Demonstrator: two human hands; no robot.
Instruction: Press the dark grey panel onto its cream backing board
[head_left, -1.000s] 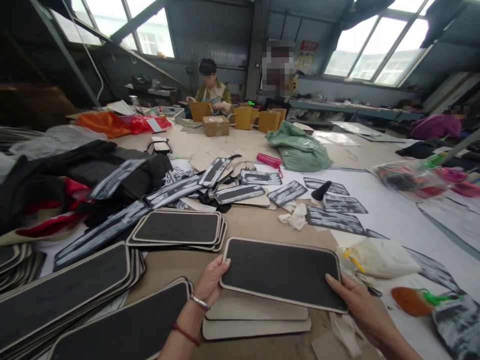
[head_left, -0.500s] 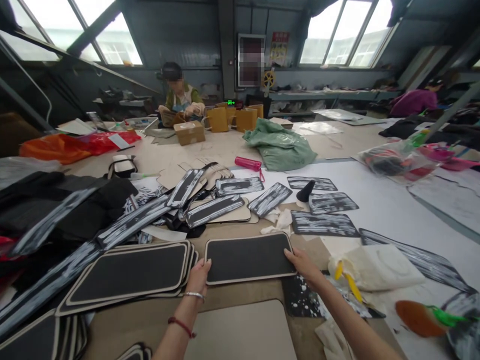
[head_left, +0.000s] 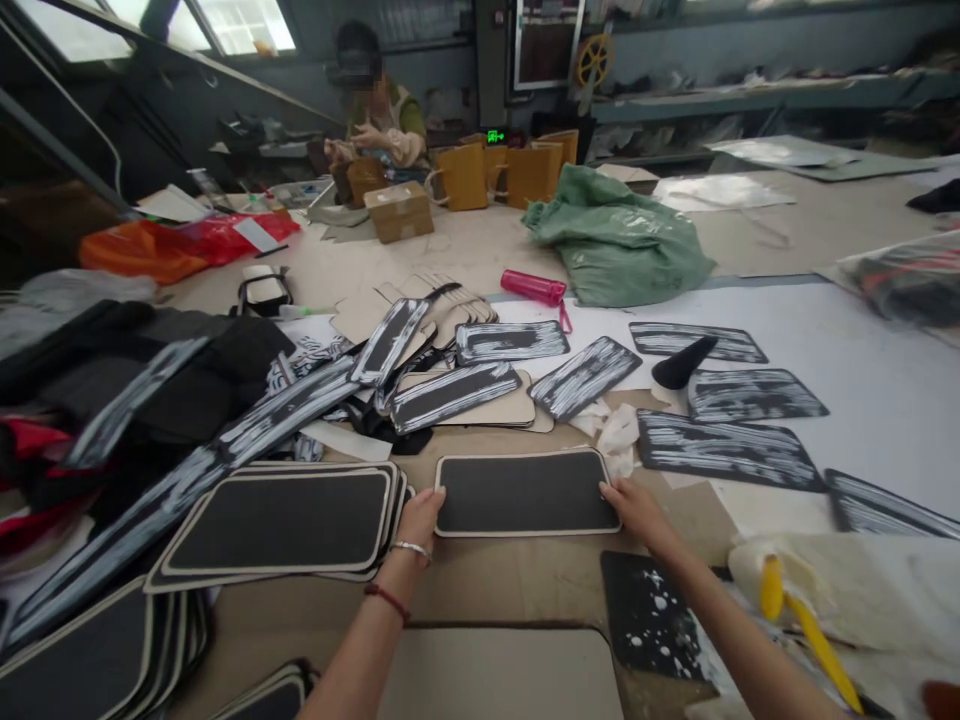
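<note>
Black with a pale border, the flat panel (head_left: 526, 492) lies on the brown table (head_left: 495, 580), its long axis running left to right across the view, dark face up. It sits just beside a stack of like panels (head_left: 281, 525) on its left and in front of the white-streaked strips (head_left: 450, 392). The left hand (head_left: 420, 517) presses its fingers against the panel's left short edge; the right hand (head_left: 634, 505) rests fingertips on the right short edge — neither grips around it. It looks thin, light and fairly stiff, likely board-backed, so the two short ends seem the sound places to hold — flat, not bent.
</note>
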